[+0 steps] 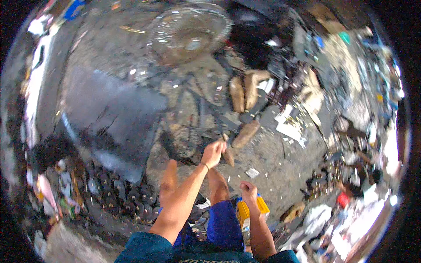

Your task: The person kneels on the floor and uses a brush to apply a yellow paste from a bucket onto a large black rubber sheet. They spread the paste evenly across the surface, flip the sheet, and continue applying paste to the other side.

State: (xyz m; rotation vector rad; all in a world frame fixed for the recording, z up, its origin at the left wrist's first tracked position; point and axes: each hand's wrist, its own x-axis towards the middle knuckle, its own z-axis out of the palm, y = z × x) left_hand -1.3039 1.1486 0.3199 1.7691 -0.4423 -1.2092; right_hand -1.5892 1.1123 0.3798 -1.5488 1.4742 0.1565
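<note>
My left hand (214, 153) reaches over the ground in front of my knees, its fingers pinched together. What they hold, if anything, is too blurred to make out. Just beyond its fingertips lies a brown, elongated, shoe-shaped piece (245, 133). Lower and to the right, my right hand (248, 190) is raised with curled fingers; whatever may be inside them is hidden. Beneath that hand, close to my leg, stands a yellow box (259, 206). Two more brown elongated pieces, one slim (237, 94) and one bent at its top (251, 90), lie farther out.
A large dark sheet (114, 114) covers ground at the left, with several dark rounded objects (120, 195) below it. A wide round basin (190, 35) stands at the far side. White scraps (289, 126) and dense clutter (351, 166) spread along the right.
</note>
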